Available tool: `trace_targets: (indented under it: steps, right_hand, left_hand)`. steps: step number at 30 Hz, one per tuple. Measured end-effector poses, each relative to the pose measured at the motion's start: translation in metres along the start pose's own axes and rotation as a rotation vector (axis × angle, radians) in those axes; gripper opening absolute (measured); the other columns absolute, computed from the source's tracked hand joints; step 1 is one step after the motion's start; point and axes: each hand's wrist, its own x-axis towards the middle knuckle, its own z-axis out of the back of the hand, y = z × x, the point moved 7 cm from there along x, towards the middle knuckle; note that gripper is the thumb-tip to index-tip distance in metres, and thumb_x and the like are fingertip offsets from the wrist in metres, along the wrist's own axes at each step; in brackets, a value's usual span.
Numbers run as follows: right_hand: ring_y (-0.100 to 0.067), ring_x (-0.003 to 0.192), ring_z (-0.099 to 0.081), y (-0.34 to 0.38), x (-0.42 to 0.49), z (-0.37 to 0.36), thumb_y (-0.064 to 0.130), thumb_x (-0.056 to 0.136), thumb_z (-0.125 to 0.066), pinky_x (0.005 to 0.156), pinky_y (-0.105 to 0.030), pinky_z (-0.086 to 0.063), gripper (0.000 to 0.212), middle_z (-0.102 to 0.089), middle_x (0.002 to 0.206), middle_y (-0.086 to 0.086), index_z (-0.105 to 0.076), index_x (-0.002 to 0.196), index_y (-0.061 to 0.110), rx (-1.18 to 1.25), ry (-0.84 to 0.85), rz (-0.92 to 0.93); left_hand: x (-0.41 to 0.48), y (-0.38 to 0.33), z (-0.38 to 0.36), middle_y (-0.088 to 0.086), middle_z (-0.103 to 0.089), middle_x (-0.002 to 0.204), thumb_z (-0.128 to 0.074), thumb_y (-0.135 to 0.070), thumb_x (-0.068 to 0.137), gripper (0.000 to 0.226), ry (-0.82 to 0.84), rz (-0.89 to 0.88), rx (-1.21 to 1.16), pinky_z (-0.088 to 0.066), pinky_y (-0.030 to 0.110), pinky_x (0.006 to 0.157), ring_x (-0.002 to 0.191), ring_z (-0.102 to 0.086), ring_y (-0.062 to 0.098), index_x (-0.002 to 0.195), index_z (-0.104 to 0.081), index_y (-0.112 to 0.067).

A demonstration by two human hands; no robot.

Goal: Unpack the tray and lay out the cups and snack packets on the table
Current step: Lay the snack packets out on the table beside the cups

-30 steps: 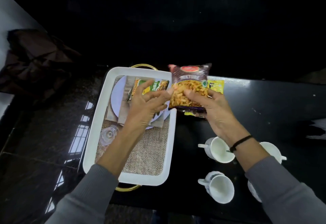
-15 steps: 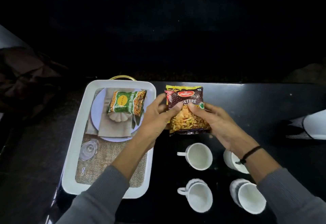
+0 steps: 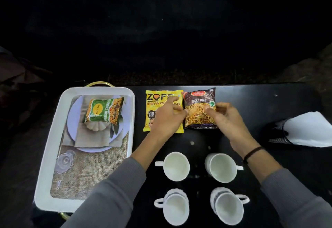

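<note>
The white tray (image 3: 53, 129) stands at the left of the black table. One green snack packet (image 3: 104, 112) still lies in it, on a folded napkin. Beside the tray, a yellow snack packet (image 3: 158, 100) and a brown mixture packet (image 3: 199, 105) lie flat, side by side. My left hand (image 3: 167, 120) rests over the yellow packet, fingers loosely extended and thumb at the brown packet's left edge. My right hand (image 3: 226, 120) hovers at the brown packet's right side with loosely curled fingertips touching it. Several white cups (image 3: 177, 166) stand in front of the packets.
Inside the tray are a pale plate (image 3: 71, 120), a burlap mat (image 3: 89, 174) and a clear glass (image 3: 65, 160) lying near its left wall. A white folded cloth (image 3: 309, 129) lies at the right. The table's far edge runs just behind the packets.
The brown mixture packet, held in both hands over the yellow one, now lies flat to the yellow packet's right. My fingers have loosened from it.
</note>
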Motion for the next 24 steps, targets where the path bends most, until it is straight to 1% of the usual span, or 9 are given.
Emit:
trace_targets:
  steps: [2, 4, 6, 8, 10, 12, 19, 22, 24]
  right_hand:
    - [-0.013, 0.104, -0.057, 0.005, 0.002, 0.003, 0.035, 0.093, -0.074, 0.084, -0.028, -0.047, 0.038, -0.058, 0.112, 0.006, -0.055, 0.122, 0.019, -0.245, -0.078, 0.165]
    - [-0.023, 0.127, -0.052, 0.014, -0.001, -0.002, 0.024, 0.095, -0.070, 0.107, -0.044, -0.044, 0.040, -0.058, 0.132, -0.004, -0.058, 0.131, 0.012, -0.402, -0.100, 0.361]
    - [-0.027, 0.147, -0.040, 0.018, -0.005, -0.014, 0.019, 0.099, -0.062, 0.117, -0.054, -0.035, 0.040, -0.049, 0.155, -0.007, -0.058, 0.138, 0.012, -0.541, -0.046, 0.478]
    - [-0.026, 0.156, -0.027, 0.015, -0.009, -0.028, 0.021, 0.103, -0.055, 0.121, -0.056, -0.029, 0.043, -0.036, 0.165, -0.006, -0.053, 0.146, 0.016, -0.657, 0.043, 0.524]
    - [-0.025, 0.158, -0.019, 0.010, -0.011, -0.036, 0.023, 0.105, -0.052, 0.124, -0.054, -0.025, 0.047, -0.028, 0.169, -0.005, -0.046, 0.152, 0.018, -0.698, 0.080, 0.535]
    - [-0.025, 0.158, -0.019, 0.009, -0.013, -0.036, 0.024, 0.105, -0.052, 0.123, -0.054, -0.025, 0.047, -0.028, 0.169, -0.005, -0.046, 0.152, 0.019, -0.689, 0.055, 0.534]
    - [-0.025, 0.153, -0.033, 0.023, -0.019, -0.036, 0.023, 0.102, -0.058, 0.115, -0.047, -0.031, 0.037, -0.046, 0.159, -0.006, -0.058, 0.138, 0.016, -0.743, -0.016, 0.527]
    - [-0.026, 0.146, -0.041, 0.040, -0.025, -0.045, 0.025, 0.102, -0.057, 0.109, -0.045, -0.036, 0.032, -0.051, 0.153, -0.007, -0.061, 0.132, 0.014, -0.764, -0.039, 0.567]
    - [-0.029, 0.139, -0.046, 0.052, -0.028, -0.057, 0.025, 0.102, -0.058, 0.109, -0.046, -0.039, 0.031, -0.054, 0.147, -0.010, -0.061, 0.129, 0.010, -0.748, -0.025, 0.591]
  left_hand:
    - [0.001, -0.004, -0.002, -0.004, -0.070, 0.110, -0.066, -0.026, 0.094, 0.047, -0.049, -0.075, 0.127, -0.057, 0.048, 0.087, 0.089, -0.070, 0.016, 0.139, -0.054, -0.024]
    - [-0.003, -0.009, -0.008, -0.004, -0.068, 0.107, -0.065, -0.020, 0.094, 0.046, -0.055, -0.186, 0.229, -0.059, 0.040, 0.081, 0.081, -0.067, 0.014, 0.138, -0.056, -0.029]
    - [-0.006, -0.011, -0.016, -0.005, -0.065, 0.105, -0.064, -0.021, 0.094, 0.050, -0.026, -0.261, 0.331, -0.056, 0.040, 0.082, 0.086, -0.065, 0.017, 0.140, -0.054, -0.037]
    - [-0.007, -0.010, -0.022, -0.002, -0.060, 0.104, -0.061, -0.024, 0.096, 0.052, -0.004, -0.274, 0.429, -0.054, 0.044, 0.084, 0.093, -0.063, 0.023, 0.144, -0.050, -0.039]
    - [-0.007, -0.008, -0.026, 0.000, -0.056, 0.102, -0.058, -0.025, 0.098, 0.052, 0.001, -0.260, 0.485, -0.053, 0.044, 0.084, 0.098, -0.061, 0.025, 0.147, -0.047, -0.039]
    - [-0.008, -0.009, -0.027, 0.001, -0.057, 0.102, -0.056, -0.025, 0.099, 0.051, -0.010, -0.263, 0.496, -0.053, 0.042, 0.082, 0.098, -0.060, 0.025, 0.147, -0.046, -0.040]
    - [-0.014, -0.011, -0.014, 0.000, -0.057, 0.105, -0.053, -0.027, 0.100, 0.048, -0.047, -0.284, 0.485, -0.052, 0.039, 0.077, 0.101, -0.061, 0.023, 0.145, -0.046, -0.043]
    - [-0.018, -0.008, 0.004, -0.003, -0.058, 0.108, -0.050, -0.025, 0.100, 0.047, -0.074, -0.278, 0.429, -0.053, 0.043, 0.082, 0.104, -0.059, 0.022, 0.142, -0.048, -0.045]
    - [-0.020, -0.003, 0.019, -0.005, -0.060, 0.113, -0.051, -0.023, 0.098, 0.048, -0.101, -0.270, 0.389, -0.053, 0.039, 0.083, 0.106, -0.059, 0.018, 0.141, -0.050, -0.043]
